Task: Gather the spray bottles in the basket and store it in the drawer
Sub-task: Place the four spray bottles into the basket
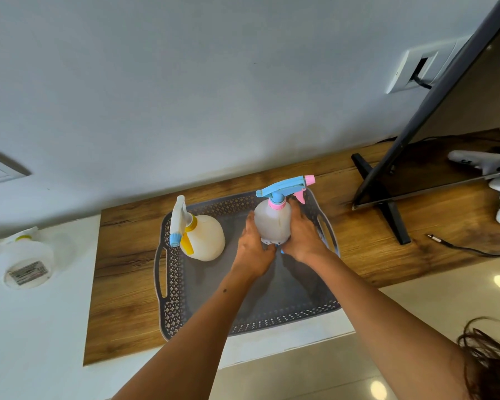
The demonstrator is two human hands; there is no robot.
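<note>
- Nearest the camera, two bare forearms are seen reaching forward over the near rim of the grey basket [173, 284], which sits on the wooden table [122, 313].
- The blue-and-pink spray bottle [272, 219] is held upright between both hands, its long axis standing vertical and its nozzle pointing away to the right.
- The left hand [253, 249] is curled round the bottle's left side and base; the right hand [303, 235] is wrapped round its right side, so the bottle lies directly between the palms.
- The bottle's base appears to be at or just above the basket floor; contact cannot be told.
- The yellow-and-white spray bottle [204, 236] stands inside the basket, to the left of the left hand and apart from it.
- A third, white bottle [26, 258] lies further left, outside the basket on a white surface; the left hand is the nearer one, so it is judged the likelier for the next reach.
- No drawer is in view.
</note>
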